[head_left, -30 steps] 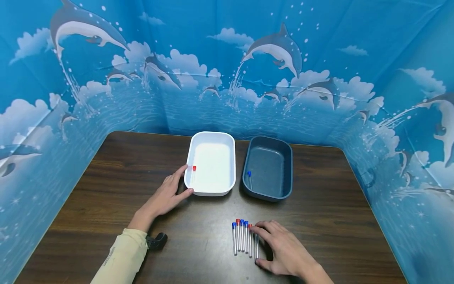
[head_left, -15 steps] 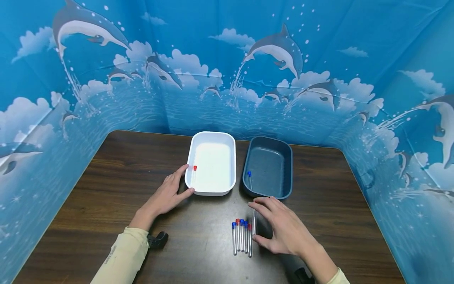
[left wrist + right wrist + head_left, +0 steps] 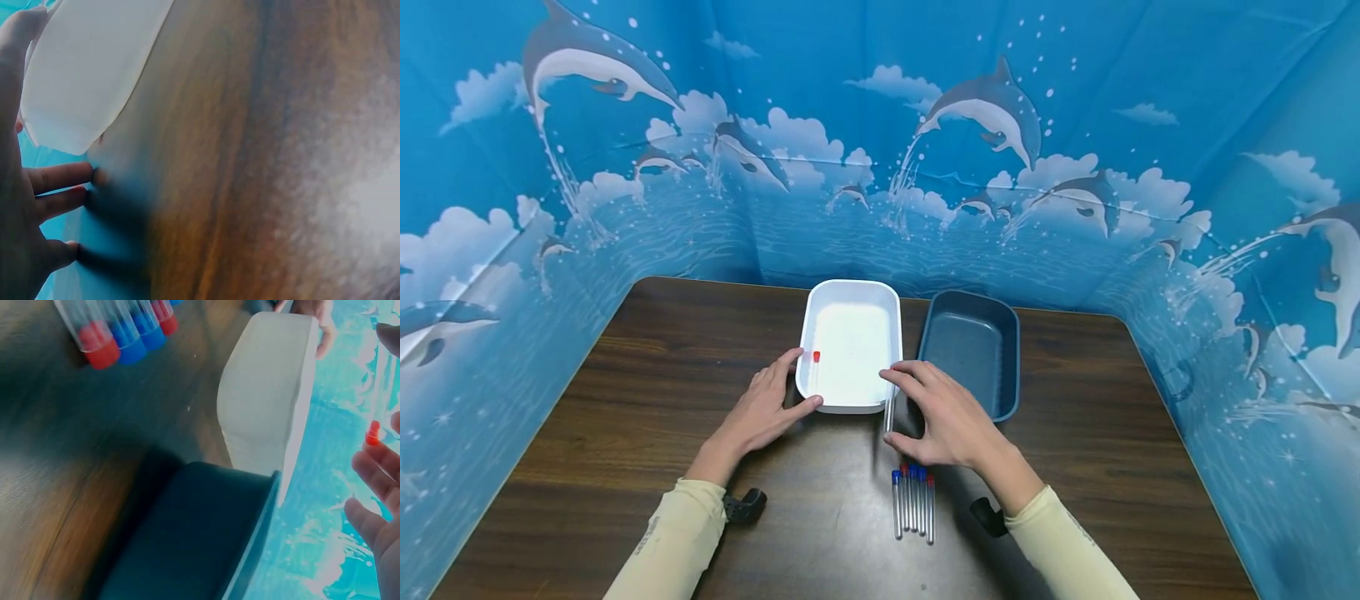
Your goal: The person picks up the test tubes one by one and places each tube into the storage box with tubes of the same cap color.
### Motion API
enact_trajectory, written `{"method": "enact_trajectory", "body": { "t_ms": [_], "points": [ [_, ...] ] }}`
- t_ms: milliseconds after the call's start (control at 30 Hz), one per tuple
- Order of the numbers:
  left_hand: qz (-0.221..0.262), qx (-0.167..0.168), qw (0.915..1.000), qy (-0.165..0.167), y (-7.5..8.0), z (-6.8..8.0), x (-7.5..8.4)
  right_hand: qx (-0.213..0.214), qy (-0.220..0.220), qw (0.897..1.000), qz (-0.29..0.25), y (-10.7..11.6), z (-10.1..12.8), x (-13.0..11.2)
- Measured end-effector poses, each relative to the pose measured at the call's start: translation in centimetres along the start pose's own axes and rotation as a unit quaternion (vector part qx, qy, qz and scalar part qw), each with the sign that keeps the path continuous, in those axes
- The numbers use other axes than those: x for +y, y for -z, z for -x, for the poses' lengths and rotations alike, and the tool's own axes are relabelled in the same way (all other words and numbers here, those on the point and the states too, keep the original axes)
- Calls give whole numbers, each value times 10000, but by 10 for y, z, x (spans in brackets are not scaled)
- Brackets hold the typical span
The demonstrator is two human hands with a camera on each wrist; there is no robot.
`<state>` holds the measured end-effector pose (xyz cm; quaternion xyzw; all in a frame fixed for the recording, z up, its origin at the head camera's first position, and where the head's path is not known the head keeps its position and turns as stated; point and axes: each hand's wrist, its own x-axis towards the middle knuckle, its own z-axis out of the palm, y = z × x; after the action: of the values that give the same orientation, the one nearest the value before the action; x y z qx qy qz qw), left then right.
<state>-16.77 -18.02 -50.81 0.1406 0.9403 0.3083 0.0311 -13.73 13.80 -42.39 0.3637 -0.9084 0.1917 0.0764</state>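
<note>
Since half a second ago my right hand (image 3: 943, 417) has carried a clear tube (image 3: 888, 414) up from the row of capped tubes (image 3: 912, 500) to the near right corner of the white tray (image 3: 891, 321); the fingers pinch it upright-ish just beside the rim, its cap hidden behind them. My left hand (image 3: 763, 408) rests with relaxed fingers against the tray's left wall, near a red-capped tube (image 3: 816, 358) already inside. I judge this the placing step: next, lift over the rim and let go inside, beside the blue tray (image 3: 1009, 333).
</note>
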Motion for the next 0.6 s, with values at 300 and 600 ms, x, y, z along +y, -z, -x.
{"method": "enact_trajectory", "body": {
  "t_ms": [300, 600],
  "points": [
    [-46, 115, 9997, 194, -4, 0, 1, -70, -188, 9996, -192, -23, -44, 12],
    [-273, 253, 9993, 100, -7, 0, 2, -473, -379, 9979, -206, -45, -71, 19]
  ]
}}
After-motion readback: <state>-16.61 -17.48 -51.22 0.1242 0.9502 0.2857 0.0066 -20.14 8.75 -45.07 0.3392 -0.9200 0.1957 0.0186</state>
